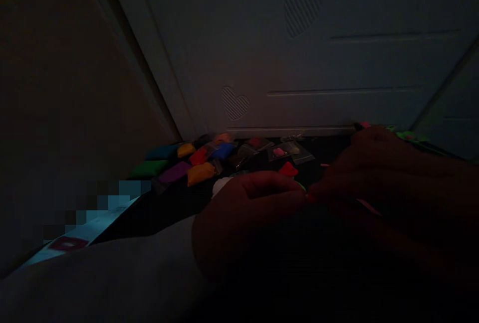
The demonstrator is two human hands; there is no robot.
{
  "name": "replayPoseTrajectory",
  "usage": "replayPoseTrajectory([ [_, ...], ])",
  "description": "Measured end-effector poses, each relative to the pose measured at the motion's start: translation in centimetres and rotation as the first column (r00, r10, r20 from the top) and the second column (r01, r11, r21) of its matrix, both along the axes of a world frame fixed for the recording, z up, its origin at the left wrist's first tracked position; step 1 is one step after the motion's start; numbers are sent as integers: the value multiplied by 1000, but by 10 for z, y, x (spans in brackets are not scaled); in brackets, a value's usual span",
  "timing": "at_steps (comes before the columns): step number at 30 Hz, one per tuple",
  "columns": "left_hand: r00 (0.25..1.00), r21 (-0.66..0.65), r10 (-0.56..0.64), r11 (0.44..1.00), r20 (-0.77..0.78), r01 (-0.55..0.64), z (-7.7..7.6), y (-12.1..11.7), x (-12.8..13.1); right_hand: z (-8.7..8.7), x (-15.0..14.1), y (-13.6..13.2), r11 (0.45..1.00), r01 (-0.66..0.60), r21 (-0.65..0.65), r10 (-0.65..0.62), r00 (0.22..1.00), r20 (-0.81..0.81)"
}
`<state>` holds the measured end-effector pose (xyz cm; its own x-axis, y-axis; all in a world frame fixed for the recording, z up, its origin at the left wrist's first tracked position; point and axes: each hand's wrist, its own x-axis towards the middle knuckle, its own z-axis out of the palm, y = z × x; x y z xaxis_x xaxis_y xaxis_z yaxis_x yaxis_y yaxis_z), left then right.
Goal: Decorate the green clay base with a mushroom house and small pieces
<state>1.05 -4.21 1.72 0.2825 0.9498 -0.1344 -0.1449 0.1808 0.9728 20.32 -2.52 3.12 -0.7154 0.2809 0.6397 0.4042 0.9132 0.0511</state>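
Observation:
The scene is very dark. My left hand is curled, fingers pinched together at its right tip. My right hand meets it from the right, fingers also pinched. Between the fingertips sits a tiny red and green bit that I cannot make out. A thin pink stick runs under my right hand. Beyond the hands, several small coloured packets of clay lie on a dark surface: green, purple, orange, blue, red, yellow.
A pale cabinet door with striped heart shapes rises behind the packets. A few clear plastic bags lie near its base. A white printed sheet lies at the left. Green items sit at the far right.

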Motion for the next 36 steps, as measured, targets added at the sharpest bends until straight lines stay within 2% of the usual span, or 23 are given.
replayPoseTrajectory([
  [4,1000,-6,3,1000,5,-3,0,0,0,1,2,-1,999,19,-32,-19,1000,-9],
  [9,999,3,40,999,27,-40,-3,1,0,2,3,1,989,37,-140,-50,995,-89],
  [17,998,-8,57,998,5,-57,-8,1,0,2,0,3,995,8,-95,-14,998,-62],
  [24,999,-29,-5,1000,43,7,-10,1,-1,0,-5,2,994,-9,-113,1,998,-70],
  [27,999,-16,29,999,29,-28,-11,1,-2,7,3,1,991,48,-122,-60,994,-94],
  [30,996,-4,90,996,-18,-90,-10,3,-3,26,18,9,985,156,-72,-162,984,-81],
  [32,993,-1,111,994,-43,-111,-9,5,-2,38,29,22,963,259,-70,-257,966,36],
  [33,992,-10,118,993,-41,-118,-8,6,-2,40,34,30,933,329,-142,-307,938,161],
  [34,992,-20,121,992,-30,-122,-8,6,-2,40,39,38,899,385,-207,-292,882,370],
  [36,991,-31,133,991,-11,-133,-5,7,-1,28,52,54,854,472,-218,-309,798,517],
])
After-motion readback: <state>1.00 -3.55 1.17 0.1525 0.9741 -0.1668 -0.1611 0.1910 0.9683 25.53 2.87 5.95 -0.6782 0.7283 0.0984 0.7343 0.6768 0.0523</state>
